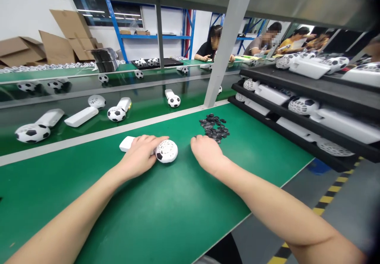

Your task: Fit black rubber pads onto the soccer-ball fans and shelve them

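forearms [83, 212] in front; left fingers [156, 141] clasp ball-headed device [166, 151]; right fingers [196, 140] curl beside black discs [209, 132], hold unclear.

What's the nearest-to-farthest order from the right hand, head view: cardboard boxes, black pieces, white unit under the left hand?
From the right hand:
1. Black pieces: piled right at its fingers, on the far side.
2. White unit: to its left, under the left hand.
3. Cardboard boxes: far left, at the back of the room.
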A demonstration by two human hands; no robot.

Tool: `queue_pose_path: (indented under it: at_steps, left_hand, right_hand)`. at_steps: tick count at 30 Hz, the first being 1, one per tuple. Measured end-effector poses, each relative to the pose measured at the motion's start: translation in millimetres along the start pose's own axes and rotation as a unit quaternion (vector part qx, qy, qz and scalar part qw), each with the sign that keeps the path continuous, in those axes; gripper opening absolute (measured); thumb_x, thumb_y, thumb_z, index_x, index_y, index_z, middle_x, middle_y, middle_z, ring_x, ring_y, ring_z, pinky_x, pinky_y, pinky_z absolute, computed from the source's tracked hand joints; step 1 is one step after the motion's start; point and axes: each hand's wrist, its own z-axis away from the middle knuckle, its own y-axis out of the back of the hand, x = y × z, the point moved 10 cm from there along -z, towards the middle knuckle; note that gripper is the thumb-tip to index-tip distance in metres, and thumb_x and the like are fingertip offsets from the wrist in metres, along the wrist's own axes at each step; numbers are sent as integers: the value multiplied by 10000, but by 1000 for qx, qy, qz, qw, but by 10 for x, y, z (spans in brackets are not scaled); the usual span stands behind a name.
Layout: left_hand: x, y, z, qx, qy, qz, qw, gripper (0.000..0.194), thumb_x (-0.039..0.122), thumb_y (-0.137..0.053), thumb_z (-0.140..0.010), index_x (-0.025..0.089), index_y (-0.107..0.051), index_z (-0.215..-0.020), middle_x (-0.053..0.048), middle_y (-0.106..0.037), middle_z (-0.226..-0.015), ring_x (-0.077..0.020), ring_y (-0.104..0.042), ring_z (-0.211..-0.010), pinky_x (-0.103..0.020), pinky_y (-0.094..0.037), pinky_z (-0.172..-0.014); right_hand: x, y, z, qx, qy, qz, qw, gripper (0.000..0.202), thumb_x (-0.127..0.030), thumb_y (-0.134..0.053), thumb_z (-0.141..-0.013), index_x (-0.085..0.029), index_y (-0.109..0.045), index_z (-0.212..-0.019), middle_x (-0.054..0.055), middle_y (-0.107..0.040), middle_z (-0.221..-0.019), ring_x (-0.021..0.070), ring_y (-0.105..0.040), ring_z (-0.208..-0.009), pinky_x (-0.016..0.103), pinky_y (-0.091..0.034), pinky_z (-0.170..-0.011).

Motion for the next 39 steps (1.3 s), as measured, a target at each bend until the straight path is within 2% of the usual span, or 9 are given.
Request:
queue_pose_path:
  at_steps: [7,11,16,22,24,27,30,34,39]
  left_hand:
    - [-12,10,7,2,-5,6,1000,590,103,-385,-706,309,-412,-1258,-29,-559,-1055,-230,-454,-1004,-374,-325,-867]
    - [55,0,29,-12,0,31,999,661,274,-547,-667,302,-356,-1300,-43,-527,-1130,-265,-433,-1049,-402,-305,-900]
    - [-16,41,7,3,14,37,999,616,374,-607,-632,268,-446,-1217,-33,-564,-1099,-264,-462,-1016,-400,-317,-903]
    - [-428,142,-51,39,69,24,997,647,439,-644,-601,260,-461,-1195,-41,-561,-1110,-289,-465,-1025,-402,-332,-890]
    - [-462,142,-49,39,66,30,997,698,549,-635,-591,257,-461,-1200,-50,-556,-1112,-296,-459,-1033,-410,-326,-895]
    - [-456,159,-28,56,69,33,995,720,650,-586,-594,245,-481,-1180,-60,-565,-1079,-292,-458,-1013,-418,-321,-890]
    - [-414,159,-9,67,67,33,995,693,647,-584,-605,249,-492,-1165,-56,-573,-1051,-281,-460,-986,-416,-326,-872]
    - [-294,132,1,62,39,54,996,675,617,-625,-584,272,-495,-1150,-36,-574,-1045,-265,-464,-966,-402,-330,-859]
    - [-113,88,13,43,7,82,996,678,595,-652,-576,284,-488,-1156,-24,-562,-1076,-252,-456,-995,-405,-298,-899]
  right_hand:
    - [262,115,-91,51,16,-99,994,271,-16,-428,-740,-118,-598,-925,111,-640,-894,193,-602,-818,270,-456,-681]
    - [231,226,-124,116,86,-296,944,233,-47,-443,-744,-164,-626,-828,33,-641,-832,122,-574,-764,227,-438,-691]
    - [290,222,-149,129,85,-337,929,130,-106,-541,-737,-147,-641,-809,37,-606,-795,104,-542,-664,244,-427,-660]
    - [-430,175,120,15,272,-415,868,209,-338,-647,-720,-172,-637,-847,9,-574,-765,102,-533,-677,212,-425,-631]
    - [-644,89,200,-13,293,-380,877,280,-369,-660,-704,-180,-628,-908,22,-574,-818,120,-535,-707,227,-423,-637]
    - [-778,-24,232,-28,284,-333,899,159,-289,-630,-744,-184,-624,-863,23,-575,-846,127,-531,-729,237,-412,-653]
    - [-756,-49,218,-28,264,-346,900,63,-213,-619,-748,-174,-595,-791,7,-569,-801,111,-513,-694,218,-397,-621]
    - [-690,-2,208,-42,271,-409,871,20,-198,-593,-762,-181,-584,-756,-18,-576,-723,95,-509,-643,204,-398,-599]
    - [-339,225,87,50,228,-467,853,110,-188,-512,-814,-200,-610,-863,16,-618,-868,132,-554,-828,263,-421,-768]
